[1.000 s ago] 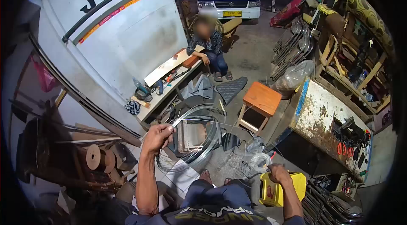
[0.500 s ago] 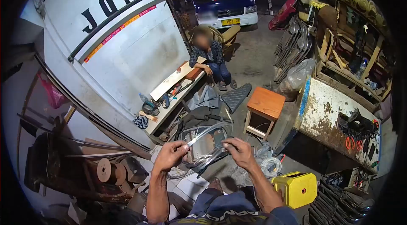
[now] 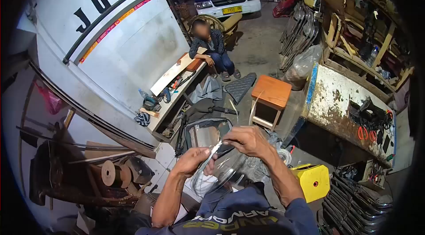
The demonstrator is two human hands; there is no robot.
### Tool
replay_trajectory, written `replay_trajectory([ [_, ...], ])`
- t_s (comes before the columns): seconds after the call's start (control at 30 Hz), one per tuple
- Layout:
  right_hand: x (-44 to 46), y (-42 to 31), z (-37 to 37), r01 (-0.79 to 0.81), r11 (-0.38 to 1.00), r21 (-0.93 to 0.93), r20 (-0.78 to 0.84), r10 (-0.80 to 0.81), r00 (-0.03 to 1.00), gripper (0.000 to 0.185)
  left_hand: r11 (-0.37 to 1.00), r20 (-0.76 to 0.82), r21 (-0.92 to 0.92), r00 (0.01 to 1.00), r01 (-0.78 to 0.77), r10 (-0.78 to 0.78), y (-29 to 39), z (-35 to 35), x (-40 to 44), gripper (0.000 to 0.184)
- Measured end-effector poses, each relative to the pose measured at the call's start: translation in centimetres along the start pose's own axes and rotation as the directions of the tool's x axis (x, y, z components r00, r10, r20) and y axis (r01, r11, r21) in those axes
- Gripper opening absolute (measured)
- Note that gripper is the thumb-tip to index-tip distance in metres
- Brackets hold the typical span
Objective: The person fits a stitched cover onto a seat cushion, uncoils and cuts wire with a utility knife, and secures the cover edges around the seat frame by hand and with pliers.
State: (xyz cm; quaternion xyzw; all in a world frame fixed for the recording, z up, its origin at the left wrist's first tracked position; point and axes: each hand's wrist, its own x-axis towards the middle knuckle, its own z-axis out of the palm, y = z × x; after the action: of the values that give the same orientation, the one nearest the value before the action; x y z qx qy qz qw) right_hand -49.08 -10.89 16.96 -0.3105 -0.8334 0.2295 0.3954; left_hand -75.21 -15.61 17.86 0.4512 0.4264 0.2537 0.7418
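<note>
My left hand [image 3: 195, 162] is closed on a loose coil of clear, whitish plastic strip [image 3: 197, 186], which hangs in loops below my fingers, in front of my shirt. Close by on the right and a little higher, my right hand [image 3: 248, 139] pinches a bright white section of the same strip between thumb and fingertips. A thin end sticks up above my right hand. Whether the strip is flat or a tube, I cannot tell. Beyond my hands, a dark-rimmed seat frame [image 3: 206, 134] with a pale panel lies on the floor.
An orange-topped wooden stool [image 3: 272, 91] stands ahead. On the right are a worn workbench [image 3: 332, 102] with orange-handled tools, a yellow plastic stool [image 3: 312, 182] and stacked metal frames [image 3: 356, 204]. A person [image 3: 210, 44] sits beside the low bench [image 3: 170, 108] at left.
My hands have come closer together, and my right hand has moved left and up to the strip beside my left hand. The coil now hangs lower, nearer my body. The view has shifted slightly.
</note>
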Motion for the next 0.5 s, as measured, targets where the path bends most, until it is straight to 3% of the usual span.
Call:
replay_trajectory([
  [0.03,0.2,-0.2,0.5,0.07,0.998,0.003,-0.091,-0.07,0.993,0.026,1.0,0.003,0.004,1.0,0.002,-0.002,0.0,0.3,-0.1,0.041],
  [0.1,-0.1,-0.9,0.7,-0.031,1.0,-0.003,-0.097,0.03,0.995,0.03,0.982,-0.026,0.188,1.0,-0.011,0.016,0.2,1.0,-0.2,0.043],
  [0.17,-0.1,-1.1,1.2,0.023,0.978,-0.208,-0.216,-0.069,0.974,0.025,0.998,-0.052,0.062,0.999,-0.001,0.004,-0.8,1.6,0.2,0.043],
  [0.2,0.3,-1.4,1.5,0.025,0.961,-0.276,-0.364,-0.129,0.922,0.018,0.998,-0.133,-0.06,0.991,0.007,-0.015,-0.9,1.8,0.6,0.042],
  [0.23,0.1,-2.0,1.8,0.03,0.962,-0.272,-0.359,-0.13,0.924,0.018,0.984,-0.21,-0.179,0.977,0.0,-0.039,-0.7,2.1,1.1,0.04],
  [0.3,-1.5,-3.8,2.6,-0.198,0.966,-0.165,-0.457,0.103,0.883,0.015,0.959,-0.232,-0.283,0.969,0.013,-0.081,-0.7,2.7,1.6,0.038],
  [0.33,-2.2,-5.1,2.8,-0.255,0.966,0.047,-0.363,0.254,0.897,0.017,0.911,-0.257,-0.409,0.965,-0.057,-0.055,-1.0,3.0,2.2,0.037],
  [0.37,-2.7,-6.0,3.4,-0.255,0.966,0.044,-0.361,0.254,0.897,0.017,0.842,-0.284,-0.525,0.958,-0.124,-0.036,-1.5,3.0,2.6,0.037],
  [0.43,-3.4,-7.8,4.9,-0.265,0.964,-0.035,-0.148,0.257,0.955,0.021,0.837,-0.199,-0.528,0.979,-0.141,0.039,-4.1,1.7,4.2,0.039],
  [0.5,-4.2,-7.3,7.5,-0.256,0.945,-0.205,-0.24,0.205,0.949,0.022,0.787,-0.214,-0.613,0.974,-0.073,-0.077,-3.6,3.5,4.7,0.041],
])
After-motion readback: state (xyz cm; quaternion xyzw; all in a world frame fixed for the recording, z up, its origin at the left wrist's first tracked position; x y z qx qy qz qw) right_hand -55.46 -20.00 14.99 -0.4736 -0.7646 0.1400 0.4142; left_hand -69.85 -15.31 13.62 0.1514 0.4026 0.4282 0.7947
